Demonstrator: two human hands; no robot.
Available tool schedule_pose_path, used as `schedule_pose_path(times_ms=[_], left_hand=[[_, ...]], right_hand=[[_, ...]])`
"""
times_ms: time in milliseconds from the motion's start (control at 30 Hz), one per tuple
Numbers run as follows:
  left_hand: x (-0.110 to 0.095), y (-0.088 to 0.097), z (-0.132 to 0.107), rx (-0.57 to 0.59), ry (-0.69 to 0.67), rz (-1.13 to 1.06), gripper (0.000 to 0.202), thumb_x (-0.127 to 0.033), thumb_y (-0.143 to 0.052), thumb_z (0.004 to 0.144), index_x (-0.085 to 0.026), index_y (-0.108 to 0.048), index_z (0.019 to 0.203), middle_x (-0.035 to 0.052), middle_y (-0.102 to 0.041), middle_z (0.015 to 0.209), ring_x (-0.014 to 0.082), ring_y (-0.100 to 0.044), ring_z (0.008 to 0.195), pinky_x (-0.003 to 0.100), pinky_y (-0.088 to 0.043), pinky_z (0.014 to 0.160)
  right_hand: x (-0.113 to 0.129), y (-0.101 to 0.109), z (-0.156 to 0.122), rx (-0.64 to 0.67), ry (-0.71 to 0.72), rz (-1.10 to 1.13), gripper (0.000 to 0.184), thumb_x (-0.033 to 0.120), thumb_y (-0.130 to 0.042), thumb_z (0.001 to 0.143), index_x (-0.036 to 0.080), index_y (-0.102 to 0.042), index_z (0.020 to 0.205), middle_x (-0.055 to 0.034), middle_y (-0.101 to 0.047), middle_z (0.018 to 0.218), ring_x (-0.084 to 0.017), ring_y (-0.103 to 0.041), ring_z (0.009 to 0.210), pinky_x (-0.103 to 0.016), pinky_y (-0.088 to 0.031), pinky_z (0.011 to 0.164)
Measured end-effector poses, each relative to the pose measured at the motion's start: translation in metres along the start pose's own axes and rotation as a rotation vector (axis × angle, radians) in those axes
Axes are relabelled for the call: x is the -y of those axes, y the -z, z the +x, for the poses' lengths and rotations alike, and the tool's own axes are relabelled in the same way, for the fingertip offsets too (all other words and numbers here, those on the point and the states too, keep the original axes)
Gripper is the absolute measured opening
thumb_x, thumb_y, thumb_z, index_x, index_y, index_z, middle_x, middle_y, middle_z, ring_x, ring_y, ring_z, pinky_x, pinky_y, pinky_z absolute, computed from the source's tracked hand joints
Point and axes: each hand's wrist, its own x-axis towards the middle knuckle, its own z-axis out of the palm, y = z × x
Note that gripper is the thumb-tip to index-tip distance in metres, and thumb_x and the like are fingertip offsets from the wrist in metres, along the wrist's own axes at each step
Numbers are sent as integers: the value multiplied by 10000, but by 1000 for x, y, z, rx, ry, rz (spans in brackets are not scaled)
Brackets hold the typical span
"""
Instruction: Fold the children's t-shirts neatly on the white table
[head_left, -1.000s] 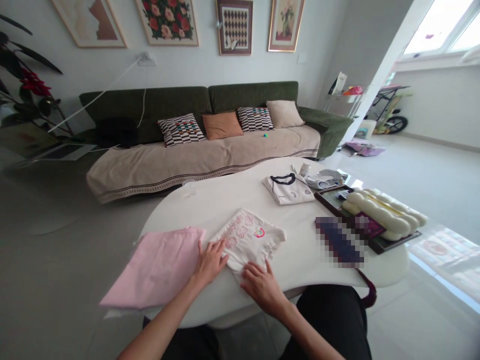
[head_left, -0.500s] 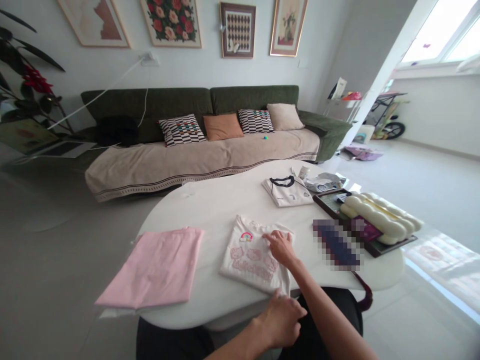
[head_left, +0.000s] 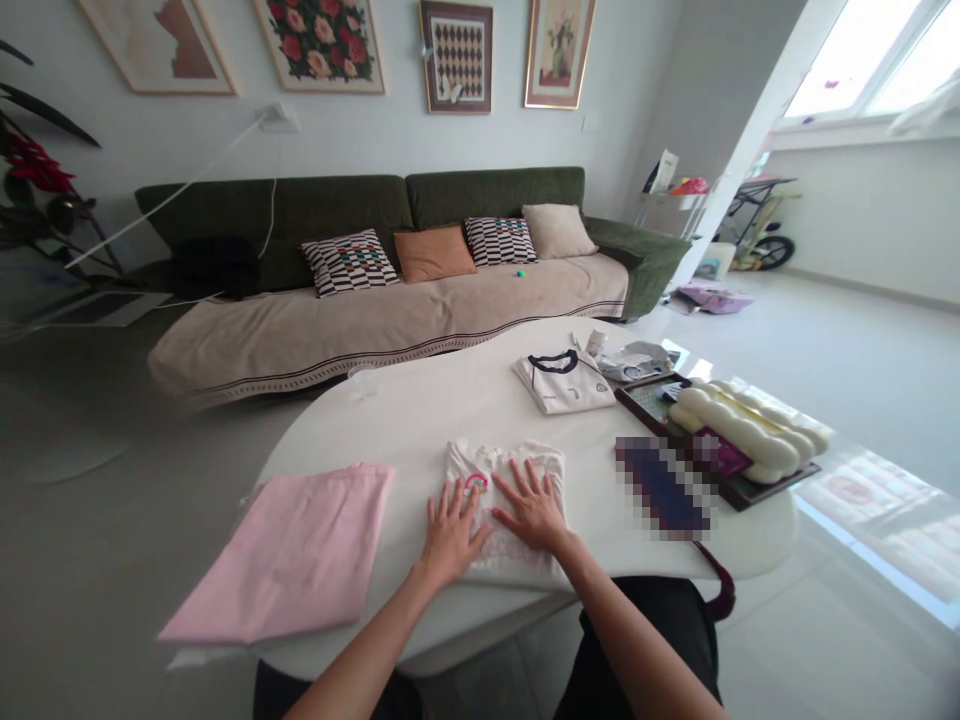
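A folded white T-shirt with a pink print and a small rainbow lies on the white table in front of me. My left hand rests flat on its left side, fingers spread, just below the rainbow. On the right half of the shirt, my right hand lies palm down with its fingers apart. Both hands cover much of the print. To the left is a folded pink cloth, which hangs a little past the table edge.
Farther back lies a folded white shirt with a dark collar. A dark tray on the right holds a cream puffy object; a blurred-out dark item sits beside it. Behind the table stands a green sofa with cushions.
My left hand has come up from the table's front edge onto the T-shirt and opened. My right hand has gone from pointing fingers to lying flat. The shirt sits straighter; the view shifted slightly.
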Motion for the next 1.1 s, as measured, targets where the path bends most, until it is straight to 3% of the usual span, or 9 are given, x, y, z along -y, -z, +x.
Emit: schedule_pose_path(times_ms=[133, 200, 367, 533, 667, 767, 833, 900, 1100], left_hand=[[-9, 2, -38, -39, 5, -8, 510, -433, -391, 837, -270, -373, 1320, 97, -378, 1361, 331, -331, 1208, 597, -173, 974], [-6, 6, -43, -52, 32, -30, 478, -372, -351, 863, -283, -343, 1332, 86, -386, 1356, 300, -340, 1209, 579, -182, 980], [7, 14, -1, -34, 32, -68, 544, -406, -309, 877, -232, -218, 1384, 77, -192, 1449, 282, -120, 1322, 534, -175, 1009], [18, 14, 37, 79, 17, -124, 532, -440, -421, 824, -274, -351, 1325, 62, -251, 1430, 313, -154, 1312, 570, -172, 999], [30, 4, 9, -152, 115, -309, 542, -309, -432, 813, -134, -344, 1318, 154, -342, 1370, 256, -318, 1255, 414, -324, 985], [30, -10, -34, -254, 294, -479, 466, -293, -409, 810, -81, -432, 1224, 168, -576, 1095, 211, -575, 978, 333, -459, 837], [23, -17, -56, -196, 357, -567, 408, -307, -441, 789, -102, -501, 1137, 127, -635, 949, 200, -620, 839, 315, -481, 776], [14, -19, -68, -119, 400, -629, 376, -299, -484, 760, -130, -526, 1094, 111, -646, 953, 211, -616, 872, 318, -467, 797], [-7, 6, -62, 82, 529, -1171, 439, -384, -623, 651, -97, -573, 980, 147, -657, 972, 267, -607, 916, 339, -455, 806]], right_hand=[[-10, 1, -25, 31, 190, 10, 639, 629, -324, 801, 376, -162, 1366, -19, -27, 1472, -308, 17, 1324, -575, -107, 996], [-15, -1, -32, -8, 165, 9, 636, 599, -301, 824, 357, -105, 1379, -15, -41, 1471, -270, -2, 1331, -551, -112, 1010], [-26, -2, -13, -100, -200, -29, 611, 518, -235, 873, 228, -124, 1399, -64, -92, 1465, -226, -17, 1335, -500, -136, 1022], [-32, 11, -4, -20, -198, 19, 602, 466, -306, 862, 229, -154, 1394, -56, -162, 1455, -232, -76, 1331, -489, -192, 1007], [-43, 12, -46, -223, -295, 119, 529, 375, -336, 842, 158, -300, 1323, -147, -391, 1327, -240, -377, 1211, -394, -348, 925], [-44, -2, -89, -300, -432, 229, 390, 385, -319, 832, 154, -467, 1110, -128, -601, 951, -223, -603, 840, -328, -447, 734], [-36, -13, -108, -326, -494, 286, 324, 404, -342, 813, 184, -493, 997, -97, -599, 837, -211, -611, 711, -308, -452, 650], [-26, -18, -116, -357, -536, 316, 283, 406, -371, 791, 206, -489, 953, -92, -593, 834, -214, -612, 729, -295, -444, 630], [-17, -6, -104, -180, -671, 426, 249, 332, -442, 725, 182, -516, 908, -37, -612, 708, -202, -595, 691, -267, -392, 590]])
